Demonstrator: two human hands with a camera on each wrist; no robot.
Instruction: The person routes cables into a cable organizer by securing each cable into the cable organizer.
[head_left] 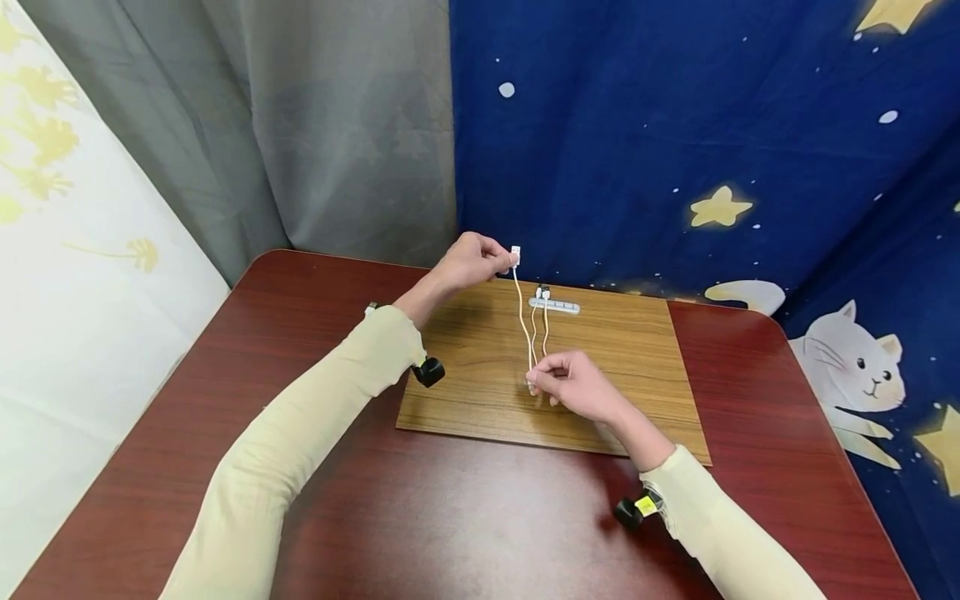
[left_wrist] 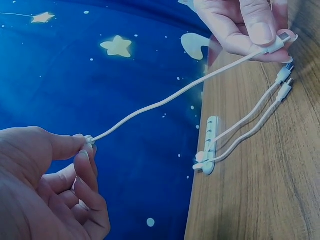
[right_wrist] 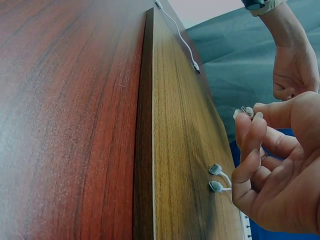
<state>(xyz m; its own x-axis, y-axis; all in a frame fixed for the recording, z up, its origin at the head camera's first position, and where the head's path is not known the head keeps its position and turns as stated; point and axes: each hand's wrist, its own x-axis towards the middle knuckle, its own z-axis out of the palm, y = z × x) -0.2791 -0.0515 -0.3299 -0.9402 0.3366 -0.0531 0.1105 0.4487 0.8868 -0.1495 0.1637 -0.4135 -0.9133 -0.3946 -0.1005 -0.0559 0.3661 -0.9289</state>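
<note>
A short white USB cable [left_wrist: 160, 103] stretches between the two hands. My left hand [head_left: 474, 260] pinches one end between thumb and fingertips, and its USB plug [head_left: 515, 252] points up in the head view. Lower and nearer, over the wooden board [head_left: 465, 383], my right hand [head_left: 579, 385] pinches the other end; its white plug [left_wrist: 272, 46] with a metal tip shows in the left wrist view. At the board's far edge sits a white cable clip strip [head_left: 564, 307]. Two more white cables [left_wrist: 244, 120] run from its end slots across the board, their plugs [right_wrist: 215, 186] lying side by side.
Another white cable [right_wrist: 182, 37] lies on the dark red table [head_left: 480, 517] beyond the board's left side, partly hidden by the left forearm in the head view. A grey curtain [head_left: 352, 125] and a blue starry curtain [head_left: 600, 167] hang behind the table's far edge.
</note>
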